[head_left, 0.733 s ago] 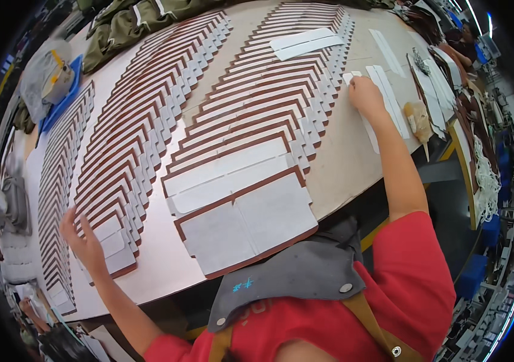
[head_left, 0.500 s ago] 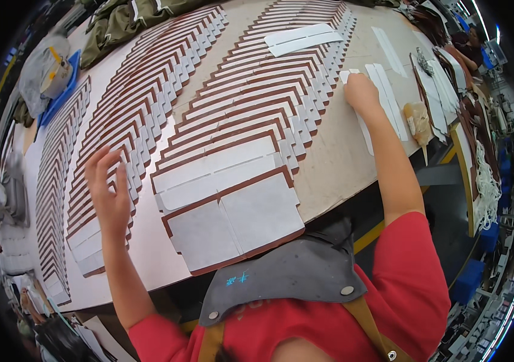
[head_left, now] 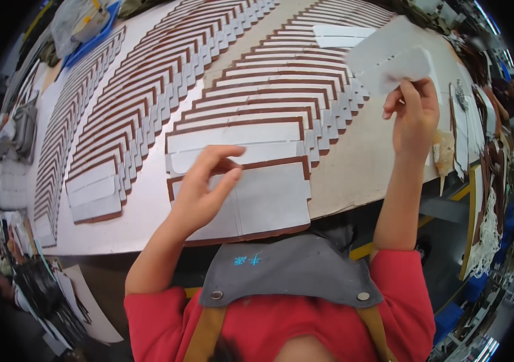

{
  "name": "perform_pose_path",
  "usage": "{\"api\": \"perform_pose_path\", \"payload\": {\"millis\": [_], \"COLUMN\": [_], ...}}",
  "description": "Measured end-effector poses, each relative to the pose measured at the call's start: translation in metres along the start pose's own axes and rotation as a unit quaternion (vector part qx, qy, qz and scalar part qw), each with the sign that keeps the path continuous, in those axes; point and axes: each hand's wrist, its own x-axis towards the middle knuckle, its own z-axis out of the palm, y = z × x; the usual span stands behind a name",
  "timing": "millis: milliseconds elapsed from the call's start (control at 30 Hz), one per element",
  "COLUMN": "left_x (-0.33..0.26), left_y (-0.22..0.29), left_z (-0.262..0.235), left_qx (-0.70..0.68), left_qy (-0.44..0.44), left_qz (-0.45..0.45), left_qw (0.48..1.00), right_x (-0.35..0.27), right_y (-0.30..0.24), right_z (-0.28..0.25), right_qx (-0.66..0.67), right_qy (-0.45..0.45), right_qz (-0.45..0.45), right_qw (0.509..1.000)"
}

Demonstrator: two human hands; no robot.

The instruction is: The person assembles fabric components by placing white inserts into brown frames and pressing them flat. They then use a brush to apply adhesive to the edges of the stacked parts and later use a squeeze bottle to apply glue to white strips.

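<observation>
My right hand (head_left: 414,117) is raised above the right side of the table, its thumb and fingers pinching the lower edge of a thin white sheet (head_left: 380,54). The sheet is tilted and partly blurred. My left hand (head_left: 204,187) hovers over the nearest panel (head_left: 272,196) with thumb and fingers apart and nothing in them. That panel is flat and white with brown edges and a seam down its middle. Just beyond it lies another panel with a white slotted strip (head_left: 233,134) on top. Behind these, similar panels (head_left: 257,102) overlap in a long row.
Two more rows of overlapping panels (head_left: 112,111) (head_left: 58,163) run along the left. A loose white strip (head_left: 338,36) lies on the far panels. A blue tray (head_left: 107,24) stands at back left. Near the right edge are a yellowish pointed pouch (head_left: 444,148) and hanging white cords (head_left: 483,220).
My right hand has lifted a white sheet off the right of the table. My left hand has moved right, from over the left row to the nearest panel. The view has shifted.
</observation>
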Motion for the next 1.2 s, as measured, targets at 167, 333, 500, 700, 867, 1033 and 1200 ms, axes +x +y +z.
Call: {"api": "perform_pose_path", "payload": {"millis": [167, 333, 500, 700, 867, 1033, 1200], "left_x": [0.004, -0.012, -0.031, -0.039, -0.054, -0.076, -0.098], "left_y": [-0.003, -0.026, -0.032, -0.024, -0.034, -0.036, -0.042], "left_z": [0.025, 0.006, 0.002, -0.003, -0.010, -0.012, -0.007], "left_qx": [-0.304, -0.403, -0.389, -0.427, -0.335, -0.226, -0.100], "left_qy": [0.051, 0.133, 0.188, 0.204, 0.237, 0.243, 0.269], "left_qz": [-0.134, -0.098, -0.040, 0.014, 0.013, -0.068, -0.108], "left_qw": [0.942, 0.900, 0.901, 0.881, 0.912, 0.941, 0.952], "right_x": [-0.061, -0.100, -0.114, -0.123, -0.123, -0.137, -0.166], "right_y": [-0.003, 0.019, 0.027, 0.027, 0.021, 0.018, 0.013], "right_z": [0.064, 0.076, 0.077, 0.085, 0.076, 0.059, 0.048], "right_qx": [0.324, 0.393, 0.415, 0.407, 0.333, 0.124, 0.003], "right_qy": [-0.054, -0.078, -0.113, -0.086, -0.059, -0.070, -0.115], "right_qz": [0.126, 0.228, 0.250, 0.313, 0.306, 0.282, 0.259], "right_qw": [0.936, 0.888, 0.867, 0.854, 0.890, 0.949, 0.959]}}
